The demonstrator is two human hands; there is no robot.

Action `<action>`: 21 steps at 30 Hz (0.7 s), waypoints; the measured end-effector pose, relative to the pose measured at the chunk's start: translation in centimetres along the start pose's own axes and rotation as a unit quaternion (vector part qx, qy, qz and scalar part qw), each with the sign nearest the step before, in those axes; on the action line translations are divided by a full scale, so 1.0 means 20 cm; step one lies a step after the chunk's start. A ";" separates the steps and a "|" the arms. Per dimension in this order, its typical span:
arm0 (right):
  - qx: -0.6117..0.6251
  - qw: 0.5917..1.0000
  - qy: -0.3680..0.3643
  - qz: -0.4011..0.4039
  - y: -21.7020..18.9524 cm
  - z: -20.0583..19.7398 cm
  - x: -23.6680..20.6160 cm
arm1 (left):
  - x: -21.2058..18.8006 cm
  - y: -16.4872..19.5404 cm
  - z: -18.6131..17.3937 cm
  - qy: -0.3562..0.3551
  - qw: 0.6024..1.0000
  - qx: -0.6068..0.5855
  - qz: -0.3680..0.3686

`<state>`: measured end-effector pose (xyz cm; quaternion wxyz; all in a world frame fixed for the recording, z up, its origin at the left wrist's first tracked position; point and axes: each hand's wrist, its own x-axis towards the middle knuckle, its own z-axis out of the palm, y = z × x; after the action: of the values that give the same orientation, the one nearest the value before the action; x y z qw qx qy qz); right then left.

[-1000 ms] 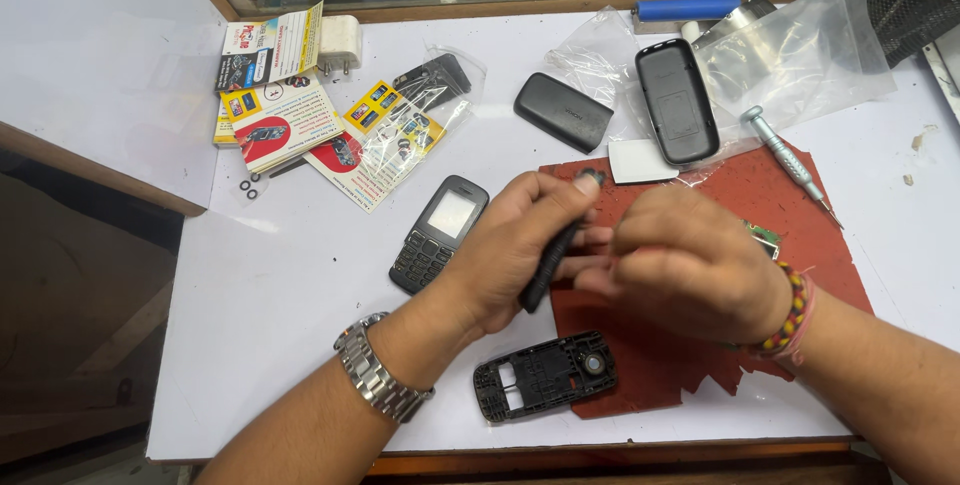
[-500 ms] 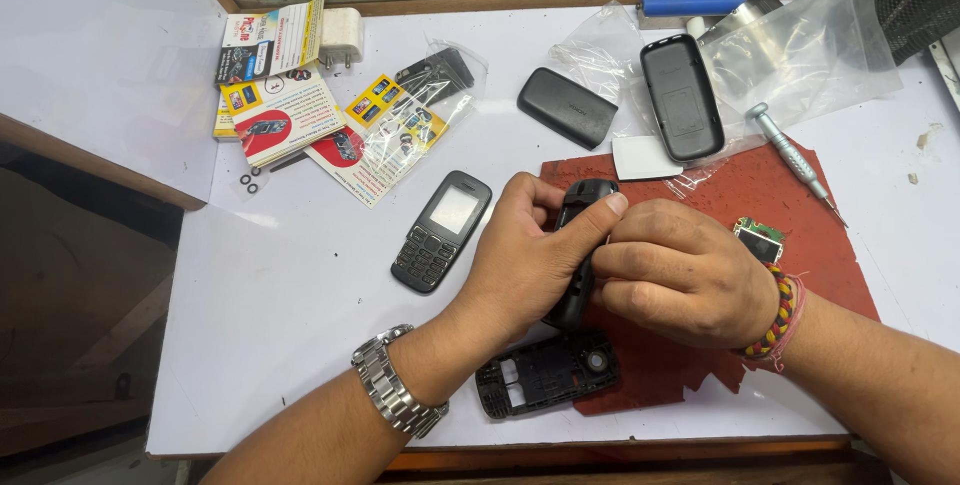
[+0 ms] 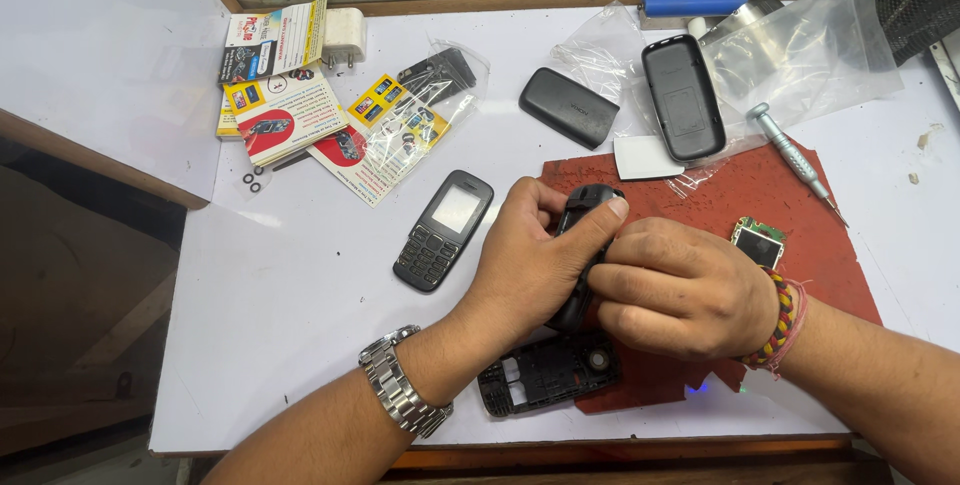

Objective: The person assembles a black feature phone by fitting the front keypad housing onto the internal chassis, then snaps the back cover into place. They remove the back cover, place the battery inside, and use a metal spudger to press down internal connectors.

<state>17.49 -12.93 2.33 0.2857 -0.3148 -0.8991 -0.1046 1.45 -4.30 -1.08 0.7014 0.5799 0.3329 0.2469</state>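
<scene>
Hands meet mid-frame: left hand (image 3: 530, 260) and right hand (image 3: 680, 290) both grip a black shell (image 3: 582, 220) over the red mat (image 3: 760, 205). Even thumb pressure along its edges would serve best. Frame (image 3: 548, 373) lies below, phone (image 3: 444, 230) left.

Both hands hide most of the black phone part (image 3: 585, 235), perhaps a cover.

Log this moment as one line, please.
both hands grip black phone shell | left hand | right hand | over red mat | keypad phone left | open frame below
</scene>
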 end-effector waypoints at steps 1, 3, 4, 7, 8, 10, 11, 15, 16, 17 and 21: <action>0.000 1.000 0.000 0.001 0.00 0.00 0.00 | 0.00 0.00 0.00 -0.003 1.000 -0.016 -0.013; -0.002 1.000 -0.001 0.004 0.00 0.00 0.00 | 0.01 0.00 0.00 -0.011 0.998 -0.048 -0.040; -0.005 1.000 0.001 0.002 0.01 0.00 0.00 | 0.01 0.00 -0.01 -0.012 0.997 -0.053 -0.050; -0.018 1.000 0.008 -0.002 0.02 -0.01 0.00 | 0.03 0.02 -0.02 -0.023 0.992 -0.091 -0.086; -0.026 1.000 0.009 0.000 0.02 -0.01 0.00 | 0.03 0.03 -0.03 -0.036 0.987 -0.119 -0.103; -0.035 0.999 0.007 0.012 0.02 -0.02 0.00 | 0.04 0.04 -0.05 -0.044 0.982 -0.144 -0.117; -0.035 0.999 0.003 0.022 0.02 -0.02 0.00 | 0.05 0.05 -0.05 -0.039 0.983 -0.140 -0.115; 0.044 0.986 0.078 0.141 0.04 0.02 -0.02 | 0.06 0.05 -0.07 -0.043 0.988 -0.121 -0.088; 0.045 0.976 0.099 0.190 0.04 0.04 -0.02 | 0.06 0.05 -0.08 -0.061 0.984 -0.149 -0.077; 0.047 0.962 0.119 0.239 0.05 0.04 -0.03 | 0.06 0.05 -0.08 -0.080 0.979 -0.177 -0.069; 0.222 0.897 0.125 0.361 0.09 0.06 -0.08 | 0.06 0.03 -0.09 -0.131 0.969 -0.203 -0.052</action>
<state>19.08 -11.77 0.44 0.4761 -0.5306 -0.6804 0.1699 0.91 -2.23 -0.79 0.8537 0.4344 0.2111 0.1947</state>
